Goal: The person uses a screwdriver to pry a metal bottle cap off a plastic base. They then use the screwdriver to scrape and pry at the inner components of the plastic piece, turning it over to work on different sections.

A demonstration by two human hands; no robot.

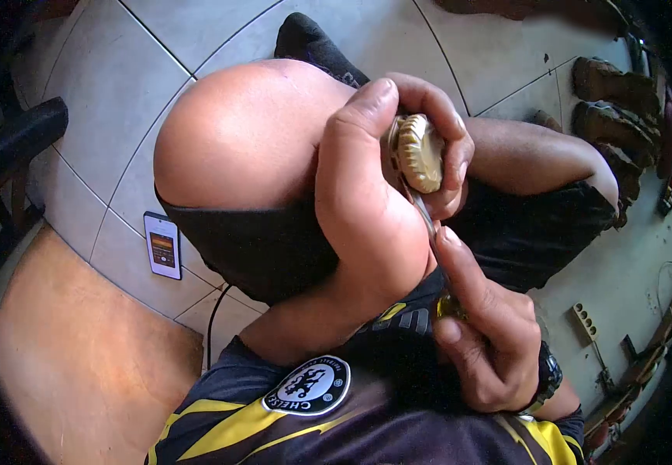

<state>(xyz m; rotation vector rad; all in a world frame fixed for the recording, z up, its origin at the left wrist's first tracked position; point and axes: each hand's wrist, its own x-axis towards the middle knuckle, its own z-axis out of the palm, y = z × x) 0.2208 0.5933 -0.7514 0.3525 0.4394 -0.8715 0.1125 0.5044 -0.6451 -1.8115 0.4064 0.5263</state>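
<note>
My left hand (pixel 371 178) is wrapped round a small cream-coloured carved piece (pixel 423 157), round, with a ridged edge and a smoother face. Its thumb and fingers grip the piece from both sides, above my bent legs. From below, my right hand (pixel 499 337) grasps a thin metal-shafted hand tool (pixel 441 267) with a yellowish handle, its index finger stretched along the shaft. The tool's upper end meets the lower edge of the carved piece, or lies very close to it. The exact shape of its tip is hidden.
A lit phone (pixel 164 245) lies on the tiled floor to the left, near a wooden board (pixel 96 349) and a black chair part (pixel 22 143). Brown rough-looking objects (pixel 615 116) and a power strip (pixel 585 322) lie at the right. A black cable (pixel 213 325) runs beside my left leg.
</note>
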